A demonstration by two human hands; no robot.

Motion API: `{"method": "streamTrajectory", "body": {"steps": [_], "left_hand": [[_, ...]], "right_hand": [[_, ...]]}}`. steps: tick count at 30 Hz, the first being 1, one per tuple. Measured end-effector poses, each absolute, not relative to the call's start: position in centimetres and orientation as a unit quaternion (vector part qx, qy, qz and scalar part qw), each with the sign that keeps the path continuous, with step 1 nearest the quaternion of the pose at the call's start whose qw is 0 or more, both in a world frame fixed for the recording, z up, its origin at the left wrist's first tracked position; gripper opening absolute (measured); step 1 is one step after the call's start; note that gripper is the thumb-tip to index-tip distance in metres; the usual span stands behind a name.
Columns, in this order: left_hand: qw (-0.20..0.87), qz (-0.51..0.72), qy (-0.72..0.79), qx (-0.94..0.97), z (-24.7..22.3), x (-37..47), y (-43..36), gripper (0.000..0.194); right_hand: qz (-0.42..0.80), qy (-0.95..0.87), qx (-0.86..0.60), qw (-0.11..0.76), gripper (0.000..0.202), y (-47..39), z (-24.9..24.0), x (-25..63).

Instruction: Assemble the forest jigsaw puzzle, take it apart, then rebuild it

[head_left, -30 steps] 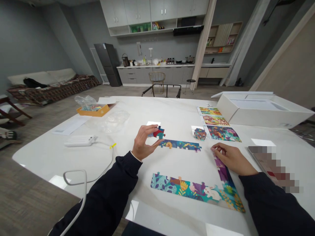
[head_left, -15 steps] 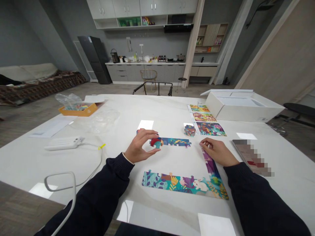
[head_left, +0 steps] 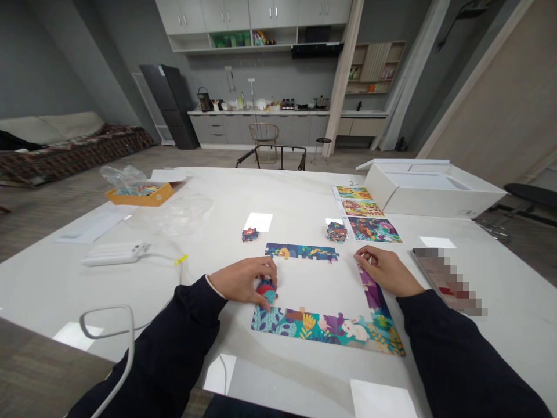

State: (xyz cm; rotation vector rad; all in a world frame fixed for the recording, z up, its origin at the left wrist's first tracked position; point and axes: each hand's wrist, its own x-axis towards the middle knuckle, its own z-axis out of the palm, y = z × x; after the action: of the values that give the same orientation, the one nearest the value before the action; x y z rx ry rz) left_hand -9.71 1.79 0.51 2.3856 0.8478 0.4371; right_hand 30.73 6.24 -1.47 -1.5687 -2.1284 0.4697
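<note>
My left hand pinches a red and teal puzzle piece against the table, just above the left end of the bottom puzzle strip. My right hand rests fingers-down on the top of the right puzzle column. A separate joined top strip lies beyond both hands. A loose piece sits left of it, and a small stack of pieces stands to its right.
A picture sheet and an open white box lie at the far right. An orange tray with bagged pieces, clear plastic, a white power strip with its cable occupy the left. A blurred flat item lies right.
My left hand carried the red and teal piece from the left end of the top strip down toward me to the bottom strip's left end. The right hand stayed on the right column.
</note>
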Motion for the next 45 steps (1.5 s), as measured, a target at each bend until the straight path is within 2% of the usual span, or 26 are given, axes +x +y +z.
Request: {"method": "streamTrajectory", "body": {"steps": [3,9,29,31,33,36,39,45], "left_hand": [[0.295,0.167,0.317,0.886,0.3,-9.8,1.6,0.041],[0.297,0.183,0.346,0.871,0.0,-10.3,1.8,0.018],[0.330,0.178,0.336,0.864,-0.7,-10.2,2.1,0.024],[0.281,0.242,0.371,0.852,-1.2,-10.5,2.8,0.019],[0.183,0.336,0.447,0.809,-2.1,-11.2,4.0,0.017],[0.083,0.403,0.532,0.740,-3.7,-12.6,6.5,0.032],[0.054,0.402,0.574,0.711,-5.3,-13.8,8.5,0.047],[0.054,0.382,0.610,0.692,-6.8,-14.5,9.5,0.044]], "right_hand": [[0.173,-0.774,-0.567,0.222,0.031,6.3,-1.6,30.8],[0.163,-0.777,-0.569,0.214,0.031,6.4,-1.8,31.0],[0.170,-0.772,-0.567,0.229,0.031,6.4,-1.7,30.9],[0.169,-0.773,-0.567,0.230,0.031,6.4,-1.8,31.0],[0.169,-0.774,-0.567,0.226,0.032,6.5,-2.0,31.1],[0.168,-0.776,-0.566,0.223,0.032,6.6,-2.2,31.2],[0.165,-0.780,-0.560,0.224,0.032,6.6,-2.3,31.2],[0.164,-0.783,-0.559,0.217,0.034,6.6,-2.3,31.3]]}}
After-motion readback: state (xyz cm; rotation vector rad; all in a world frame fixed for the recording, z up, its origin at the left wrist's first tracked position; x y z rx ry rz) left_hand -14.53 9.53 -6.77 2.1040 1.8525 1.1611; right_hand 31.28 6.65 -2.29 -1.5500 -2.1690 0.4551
